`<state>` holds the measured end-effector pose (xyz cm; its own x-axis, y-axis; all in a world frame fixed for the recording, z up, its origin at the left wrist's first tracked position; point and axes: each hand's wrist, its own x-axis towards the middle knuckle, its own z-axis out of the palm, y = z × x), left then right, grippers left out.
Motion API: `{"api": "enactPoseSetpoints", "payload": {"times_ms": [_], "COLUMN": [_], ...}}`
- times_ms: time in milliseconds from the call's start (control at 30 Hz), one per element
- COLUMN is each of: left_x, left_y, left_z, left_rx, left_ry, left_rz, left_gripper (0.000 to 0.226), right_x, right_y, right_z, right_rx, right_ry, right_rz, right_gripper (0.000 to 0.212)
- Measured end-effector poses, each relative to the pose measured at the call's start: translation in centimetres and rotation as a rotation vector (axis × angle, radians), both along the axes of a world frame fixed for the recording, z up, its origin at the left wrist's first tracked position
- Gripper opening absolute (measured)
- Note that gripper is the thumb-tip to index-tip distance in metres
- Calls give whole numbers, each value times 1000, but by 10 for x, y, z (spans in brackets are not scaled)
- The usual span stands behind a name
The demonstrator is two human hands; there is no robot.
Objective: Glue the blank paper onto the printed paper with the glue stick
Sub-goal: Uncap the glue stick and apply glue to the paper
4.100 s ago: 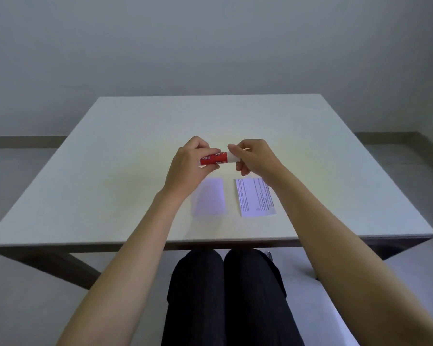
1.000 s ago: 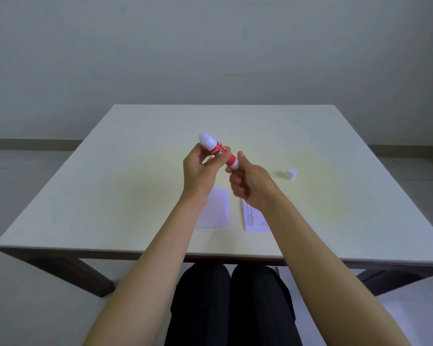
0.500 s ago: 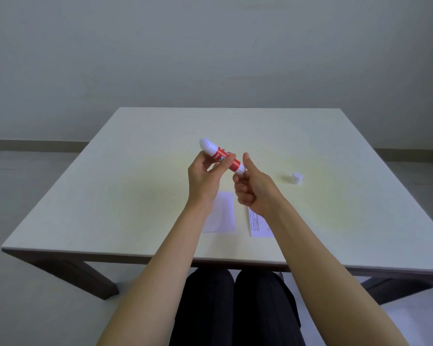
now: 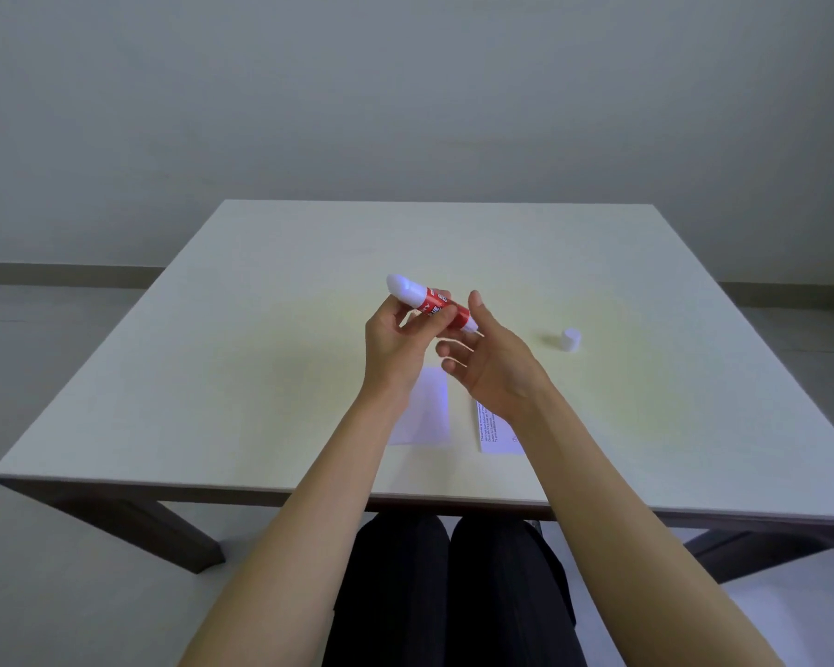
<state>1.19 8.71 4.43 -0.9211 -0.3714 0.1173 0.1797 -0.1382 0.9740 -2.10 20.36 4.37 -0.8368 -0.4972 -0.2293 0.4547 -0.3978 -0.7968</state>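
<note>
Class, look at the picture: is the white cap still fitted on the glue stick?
No: the white cap stands alone on the table, apart from the glue stick held in the left hand.

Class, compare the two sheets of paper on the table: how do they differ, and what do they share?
The blank paper is plain, while the printed paper carries lines of text. The blank paper lies to the left, the printed paper to the right, largely hidden behind the right forearm. Both lie flat on the table, apart, near its front edge.
</note>
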Motion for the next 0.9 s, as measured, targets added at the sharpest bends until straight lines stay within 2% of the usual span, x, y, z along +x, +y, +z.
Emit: {"api": "enactPoseSetpoints", "payload": {"times_ms": [67,133,233,300,433,533,667,900], "left_x": [2,7,19,28,32,30,28,27], "left_y": [-10,-32,-81,-105,-108,-97,-95,-97], "left_z": [-2,-7,-18,-26,-36,-43,-50,-53], "left_rx": [-138,-458,-936,-1132,-1223,-1248,-1344,-1311], "left_ry": [3,-48,-281,-404,-417,-405,-393,-383], "left_rz": [-107,-212,-387,-484,-575,-566,-567,-562], "left_gripper": [26,50,76,81,83,85,89,94], "right_x": [-1,-4,-10,-8,7,17,20,26], "right_y": [0,4,18,20,1,-10,-14,-18], "right_z": [0,0,-4,-10,-19,-24,-31,-39], "right_rx": [-111,-150,-26,106,429,587,697,792], "right_ry": [-23,-100,-45,104,471,644,742,816], "right_rz": [-75,-195,-274,-245,-229,-209,-192,-140], "right_gripper": [24,14,10,8,7,6,2,6]}}
